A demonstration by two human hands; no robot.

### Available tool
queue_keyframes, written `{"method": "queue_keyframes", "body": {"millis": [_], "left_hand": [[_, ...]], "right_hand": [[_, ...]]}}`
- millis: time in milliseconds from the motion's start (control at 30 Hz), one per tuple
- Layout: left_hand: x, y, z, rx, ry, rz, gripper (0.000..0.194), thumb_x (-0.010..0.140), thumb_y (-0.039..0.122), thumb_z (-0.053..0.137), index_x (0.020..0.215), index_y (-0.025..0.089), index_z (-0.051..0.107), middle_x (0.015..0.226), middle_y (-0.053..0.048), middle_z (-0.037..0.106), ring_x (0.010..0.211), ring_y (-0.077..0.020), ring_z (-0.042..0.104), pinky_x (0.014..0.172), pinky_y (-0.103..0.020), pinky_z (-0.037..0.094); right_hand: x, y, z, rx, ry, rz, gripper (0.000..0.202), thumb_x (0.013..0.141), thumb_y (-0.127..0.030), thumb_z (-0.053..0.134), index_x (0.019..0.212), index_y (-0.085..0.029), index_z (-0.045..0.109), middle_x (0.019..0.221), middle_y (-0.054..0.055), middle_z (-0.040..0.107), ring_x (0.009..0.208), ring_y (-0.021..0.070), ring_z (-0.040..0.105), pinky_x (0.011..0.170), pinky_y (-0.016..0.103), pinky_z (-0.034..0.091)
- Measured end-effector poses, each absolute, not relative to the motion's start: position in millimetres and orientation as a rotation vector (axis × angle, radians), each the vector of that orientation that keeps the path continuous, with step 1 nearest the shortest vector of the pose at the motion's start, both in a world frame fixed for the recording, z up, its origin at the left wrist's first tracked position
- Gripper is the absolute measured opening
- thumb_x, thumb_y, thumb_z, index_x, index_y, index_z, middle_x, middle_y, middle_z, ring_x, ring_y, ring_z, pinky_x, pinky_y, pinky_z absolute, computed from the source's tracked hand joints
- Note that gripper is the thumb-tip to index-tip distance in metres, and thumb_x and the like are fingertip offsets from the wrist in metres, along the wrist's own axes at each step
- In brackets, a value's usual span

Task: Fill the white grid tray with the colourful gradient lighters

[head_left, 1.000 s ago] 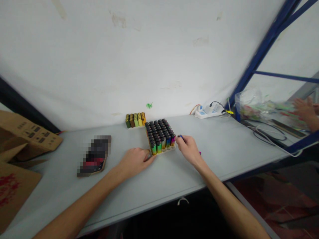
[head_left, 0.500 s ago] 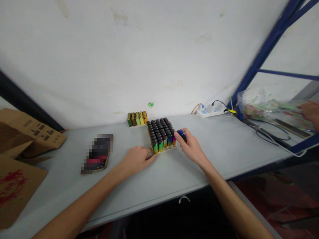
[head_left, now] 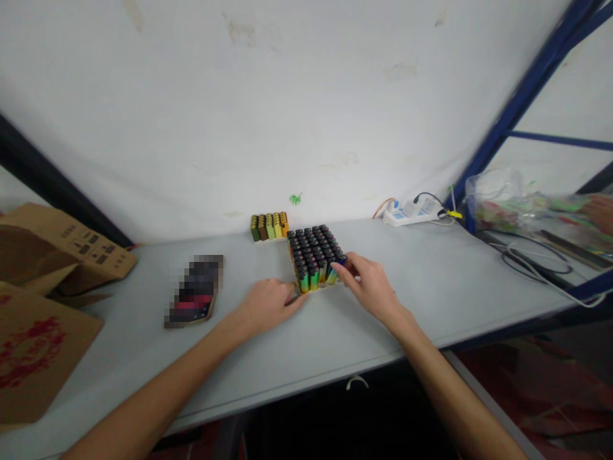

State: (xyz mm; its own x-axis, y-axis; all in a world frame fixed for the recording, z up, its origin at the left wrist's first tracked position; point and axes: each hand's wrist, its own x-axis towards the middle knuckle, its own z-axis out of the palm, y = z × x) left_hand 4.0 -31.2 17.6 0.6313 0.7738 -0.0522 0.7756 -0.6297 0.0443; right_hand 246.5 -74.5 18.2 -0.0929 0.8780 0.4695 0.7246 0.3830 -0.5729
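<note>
Rows of upright lighters (head_left: 313,249) with black tops and shiny multicoloured bodies fill a pale tray (head_left: 320,289) on the table. At the tray's front left corner, my left hand (head_left: 271,306) is closed on its edge, the thumb lying along the front. My right hand (head_left: 371,284) pinches a dark blue lighter (head_left: 341,260) at the right front of the block; the fingers hide most of it. Behind, by the wall, a smaller tray bears lighters with green, brown, yellow and orange bodies (head_left: 271,227).
A phone (head_left: 194,291), partly pixelated, lies at left beside brown cardboard boxes (head_left: 43,345). A white power strip (head_left: 412,214) with plugs sits by the wall. Beyond the blue frame (head_left: 517,108) are plastic bags (head_left: 507,201), cables and another person's hand (head_left: 598,214).
My right hand has brought the blue lighter from beside the tray in to its right front corner. My left hand stays at the tray. The view has shifted slightly.
</note>
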Motion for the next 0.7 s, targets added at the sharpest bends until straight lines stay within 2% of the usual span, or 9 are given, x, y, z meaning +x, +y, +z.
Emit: {"method": "queue_keyframes", "body": {"millis": [267, 533, 700], "left_hand": [[4.9, -32.2, 18.3, 2.761, 1.320, -0.021, 0.057, 0.104, 0.057, 0.037, 0.074, 0.020, 0.067, 0.070, -0.008, 0.071, 0.068, -0.0242, 0.069, 0.063, -0.031, 0.041], [4.4, -30.7, 16.8, 2.756, 1.321, -0.032, 0.055, 0.104, 0.057, 0.037, 0.075, 0.020, 0.066, 0.072, -0.008, 0.072, 0.069, -0.0236, 0.069, 0.064, -0.031, 0.042], [3.3, -29.8, 15.7, 2.751, 1.319, -0.019, 0.053, 0.104, 0.055, 0.038, 0.073, 0.020, 0.064, 0.071, -0.008, 0.072, 0.068, -0.0245, 0.069, 0.062, -0.031, 0.040]], "right_hand": [[234.9, -76.4, 10.0, -1.429, -2.128, 0.184, 0.011, 0.103, -0.027, 0.051, 0.105, -0.018, 0.058, 0.095, 0.011, 0.068, 0.085, 0.0246, 0.064, 0.076, 0.034, 0.047], [235.0, -72.0, 17.9, -1.484, -2.201, 0.261, 0.012, 0.104, -0.026, 0.052, 0.102, -0.018, 0.059, 0.094, 0.010, 0.070, 0.085, 0.0234, 0.066, 0.076, 0.033, 0.048], [226.9, -74.5, 8.3, -1.602, -2.108, 0.109, 0.015, 0.105, -0.027, 0.051, 0.102, -0.016, 0.060, 0.098, 0.015, 0.070, 0.090, 0.0271, 0.067, 0.080, 0.036, 0.050]]}}
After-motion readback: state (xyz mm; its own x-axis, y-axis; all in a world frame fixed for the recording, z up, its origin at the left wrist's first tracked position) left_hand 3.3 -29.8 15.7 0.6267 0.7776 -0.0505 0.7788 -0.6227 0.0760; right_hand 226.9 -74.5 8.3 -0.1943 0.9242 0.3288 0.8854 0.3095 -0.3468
